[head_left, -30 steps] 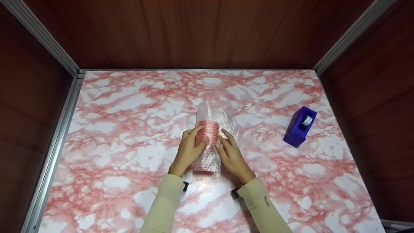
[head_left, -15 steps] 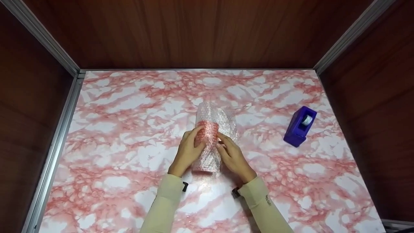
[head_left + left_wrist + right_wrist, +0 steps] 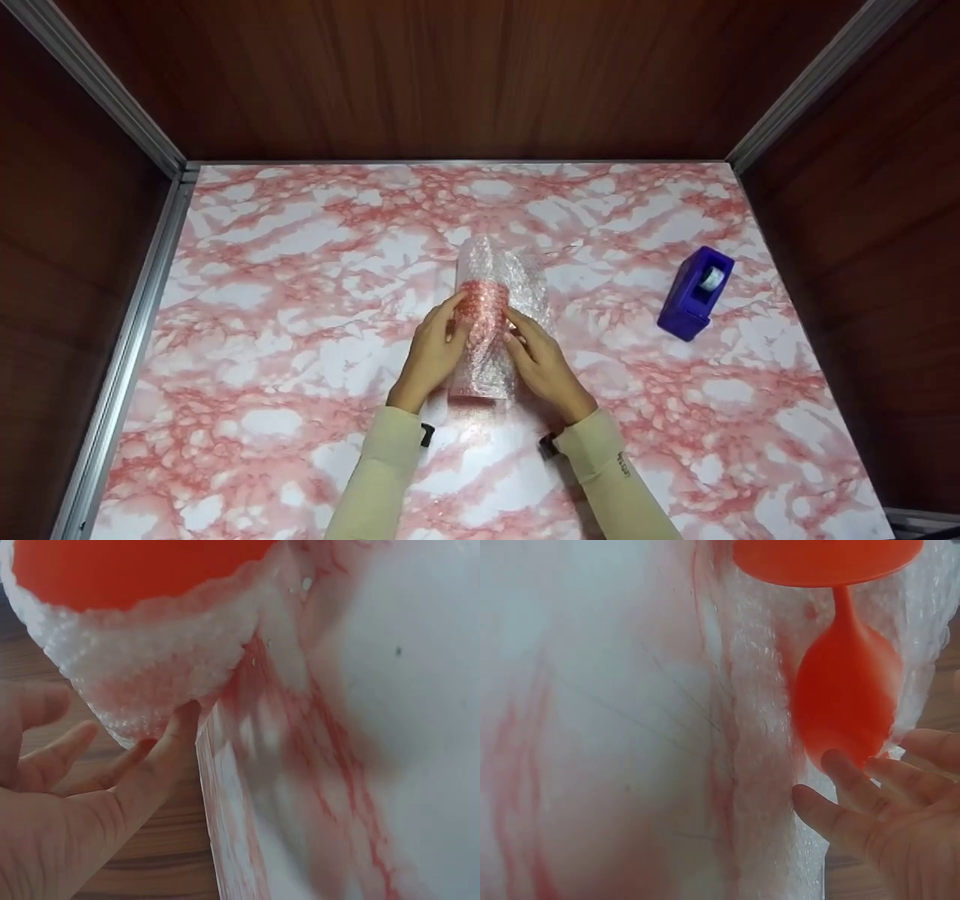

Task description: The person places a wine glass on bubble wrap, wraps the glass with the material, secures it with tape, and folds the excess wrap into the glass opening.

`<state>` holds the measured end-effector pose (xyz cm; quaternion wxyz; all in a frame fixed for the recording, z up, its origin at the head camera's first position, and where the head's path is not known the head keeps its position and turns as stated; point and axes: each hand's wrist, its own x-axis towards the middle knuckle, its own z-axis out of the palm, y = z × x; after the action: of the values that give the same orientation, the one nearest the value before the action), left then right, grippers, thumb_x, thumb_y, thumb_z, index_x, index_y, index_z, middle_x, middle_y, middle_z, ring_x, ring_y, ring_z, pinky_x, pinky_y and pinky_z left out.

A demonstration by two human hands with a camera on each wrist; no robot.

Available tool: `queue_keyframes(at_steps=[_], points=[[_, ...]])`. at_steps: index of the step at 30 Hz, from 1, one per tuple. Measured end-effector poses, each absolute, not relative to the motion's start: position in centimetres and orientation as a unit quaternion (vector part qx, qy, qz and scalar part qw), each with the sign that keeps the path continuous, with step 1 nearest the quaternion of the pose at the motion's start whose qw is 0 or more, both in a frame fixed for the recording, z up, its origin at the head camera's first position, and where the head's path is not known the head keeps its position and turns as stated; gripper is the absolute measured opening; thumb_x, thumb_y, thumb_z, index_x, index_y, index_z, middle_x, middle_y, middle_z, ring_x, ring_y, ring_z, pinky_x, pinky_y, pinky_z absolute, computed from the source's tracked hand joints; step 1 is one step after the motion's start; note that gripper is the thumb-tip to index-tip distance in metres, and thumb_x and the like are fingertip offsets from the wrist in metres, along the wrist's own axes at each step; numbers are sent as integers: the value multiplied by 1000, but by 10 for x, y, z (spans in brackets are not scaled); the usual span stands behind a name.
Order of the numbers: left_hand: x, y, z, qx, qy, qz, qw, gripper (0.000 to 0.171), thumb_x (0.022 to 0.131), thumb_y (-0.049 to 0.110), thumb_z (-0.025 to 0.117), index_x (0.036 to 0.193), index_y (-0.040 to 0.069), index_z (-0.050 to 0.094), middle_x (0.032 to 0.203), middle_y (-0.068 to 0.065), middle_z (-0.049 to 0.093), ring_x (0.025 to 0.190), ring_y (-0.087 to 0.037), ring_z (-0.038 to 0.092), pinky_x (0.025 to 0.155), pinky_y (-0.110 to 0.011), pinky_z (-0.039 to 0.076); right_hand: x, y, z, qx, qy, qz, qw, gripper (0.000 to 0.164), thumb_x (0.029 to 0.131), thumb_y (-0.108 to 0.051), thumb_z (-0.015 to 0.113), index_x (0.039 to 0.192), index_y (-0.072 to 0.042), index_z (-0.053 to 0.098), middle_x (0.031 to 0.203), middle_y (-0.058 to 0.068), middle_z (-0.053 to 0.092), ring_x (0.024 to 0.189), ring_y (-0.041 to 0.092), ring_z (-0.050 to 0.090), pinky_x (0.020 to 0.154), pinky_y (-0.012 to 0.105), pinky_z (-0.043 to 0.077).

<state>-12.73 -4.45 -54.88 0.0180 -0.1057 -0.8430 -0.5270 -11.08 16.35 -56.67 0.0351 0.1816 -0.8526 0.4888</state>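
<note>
An orange stemmed goblet [image 3: 847, 690] lies rolled in clear bubble wrap [image 3: 487, 379] at the middle of the table. Its round foot and stem show in the right wrist view. My left hand [image 3: 433, 349] holds the roll's left side, fingers bent round it and thumb near its top. On the other side, my right hand [image 3: 541, 360] rests its fairly straight fingertips against the roll. A loose flap of bubble wrap spreads to the right beyond the right fingers. Orange also shows in the roll's end in the left wrist view.
A purple tape dispenser [image 3: 694, 294] with a roll of tape stands on the right part of the table. The pink marbled table [image 3: 300, 315] is bounded by dark wood panels [image 3: 450, 82] and metal rails on its back and sides.
My right fingers have drawn in against the roll from their raised, spread pose. The left hand has shifted slightly left, its thumb easing back. The roll has turned or shifted a little.
</note>
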Motion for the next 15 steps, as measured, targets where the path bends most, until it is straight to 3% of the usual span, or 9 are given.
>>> queue_keyframes(at_steps=[7, 15], points=[[-129, -45, -552, -99, -839, -535, 14, 46, 101, 15, 58, 145, 3, 49, 135, -21, 54, 102, -29, 66, 89, -42, 52, -110, 166, -567, 166, -856, 490, 21, 46, 107, -21, 51, 151, -10, 45, 144, 12, 51, 111, 23, 62, 93, 40, 51], [-128, -44, -555, -91, -848, -522, -9, 48, 103, 26, 57, 148, 11, 48, 131, -19, 58, 105, -29, 63, 89, -48, 50, -110, 168, -566, 152, -867, 474, 21, 45, 108, -22, 47, 152, -12, 45, 143, 12, 52, 112, 23, 60, 96, 43, 47]])
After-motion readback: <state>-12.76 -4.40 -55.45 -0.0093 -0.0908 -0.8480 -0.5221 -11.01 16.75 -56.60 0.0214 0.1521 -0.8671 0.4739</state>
